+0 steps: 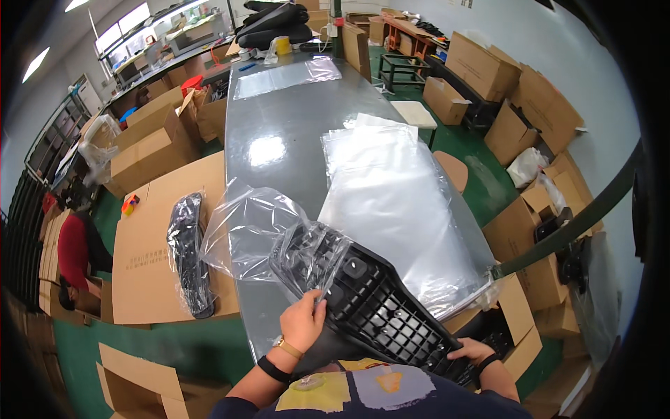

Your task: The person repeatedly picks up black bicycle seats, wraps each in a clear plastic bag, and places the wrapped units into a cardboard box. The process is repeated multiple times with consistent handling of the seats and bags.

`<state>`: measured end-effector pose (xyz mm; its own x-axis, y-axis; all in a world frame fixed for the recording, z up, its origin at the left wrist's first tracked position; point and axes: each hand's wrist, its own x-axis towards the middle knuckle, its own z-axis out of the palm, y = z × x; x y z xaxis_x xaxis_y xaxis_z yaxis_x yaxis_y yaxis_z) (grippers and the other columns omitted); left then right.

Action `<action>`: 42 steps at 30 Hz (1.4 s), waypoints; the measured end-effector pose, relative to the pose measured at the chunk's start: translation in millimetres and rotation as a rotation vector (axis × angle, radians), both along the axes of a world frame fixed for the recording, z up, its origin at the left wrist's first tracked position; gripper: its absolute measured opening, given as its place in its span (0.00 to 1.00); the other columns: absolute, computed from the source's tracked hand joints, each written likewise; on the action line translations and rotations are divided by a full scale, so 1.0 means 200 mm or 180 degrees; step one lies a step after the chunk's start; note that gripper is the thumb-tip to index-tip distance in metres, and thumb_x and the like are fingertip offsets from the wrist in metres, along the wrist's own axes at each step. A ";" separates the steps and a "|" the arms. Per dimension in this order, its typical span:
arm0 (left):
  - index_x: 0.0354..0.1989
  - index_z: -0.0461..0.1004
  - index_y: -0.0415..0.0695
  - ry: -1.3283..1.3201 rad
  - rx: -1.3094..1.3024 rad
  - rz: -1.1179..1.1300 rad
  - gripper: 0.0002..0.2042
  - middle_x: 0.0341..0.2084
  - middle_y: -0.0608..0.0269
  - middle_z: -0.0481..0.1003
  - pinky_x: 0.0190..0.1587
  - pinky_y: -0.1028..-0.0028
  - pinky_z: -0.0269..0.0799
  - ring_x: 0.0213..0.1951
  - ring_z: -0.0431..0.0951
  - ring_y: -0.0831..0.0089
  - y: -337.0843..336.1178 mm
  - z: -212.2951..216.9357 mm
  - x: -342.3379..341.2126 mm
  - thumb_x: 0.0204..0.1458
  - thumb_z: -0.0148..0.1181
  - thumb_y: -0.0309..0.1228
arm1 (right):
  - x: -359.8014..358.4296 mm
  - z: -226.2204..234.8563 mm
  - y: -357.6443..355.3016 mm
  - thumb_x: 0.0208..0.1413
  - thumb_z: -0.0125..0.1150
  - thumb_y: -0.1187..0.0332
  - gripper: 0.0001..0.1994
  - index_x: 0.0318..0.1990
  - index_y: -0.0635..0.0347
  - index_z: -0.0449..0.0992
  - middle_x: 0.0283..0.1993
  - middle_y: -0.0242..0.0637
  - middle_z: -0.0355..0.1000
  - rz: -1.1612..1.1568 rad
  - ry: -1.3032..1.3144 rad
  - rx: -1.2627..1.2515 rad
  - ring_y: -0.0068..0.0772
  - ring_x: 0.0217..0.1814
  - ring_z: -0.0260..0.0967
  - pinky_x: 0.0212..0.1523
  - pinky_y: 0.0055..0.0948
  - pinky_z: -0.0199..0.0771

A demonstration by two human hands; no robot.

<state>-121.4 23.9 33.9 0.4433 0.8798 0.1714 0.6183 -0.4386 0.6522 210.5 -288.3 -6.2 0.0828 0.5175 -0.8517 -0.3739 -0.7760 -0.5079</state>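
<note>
A long black motorcycle seat [391, 311] is held aslant over the near end of the table, its ribbed plastic underside facing up. A clear plastic bag [255, 223] covers the seat's far left end, and its loose part spreads to the left. My left hand [303, 325] is closed on the bag's edge at the seat's near side, thumb on top. At the seat's right end, my right hand [473, 351] grips the rim; part of its fingers is hidden underneath. A stack of flat clear bags [391, 195] lies just beyond the seat.
The grey table [272, 167] stretches away from me. On a large carton [157, 244] at left lies a bagged black seat [188, 255]. Open cartons [143, 380] stand near left and right. A green pole [572, 227] slants at right. Another person [75, 248] bends at far left.
</note>
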 end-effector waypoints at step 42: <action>0.35 0.68 0.45 -0.0082 -0.0096 -0.1416 0.07 0.24 0.60 0.73 0.26 0.61 0.69 0.28 0.77 0.57 -0.20 0.28 0.26 0.49 0.52 0.32 | -0.51 0.07 0.78 0.46 0.67 0.69 0.42 0.66 0.69 0.48 0.66 0.50 0.52 0.0734 -0.1496 0.2175 0.38 0.66 0.52 0.64 0.32 0.55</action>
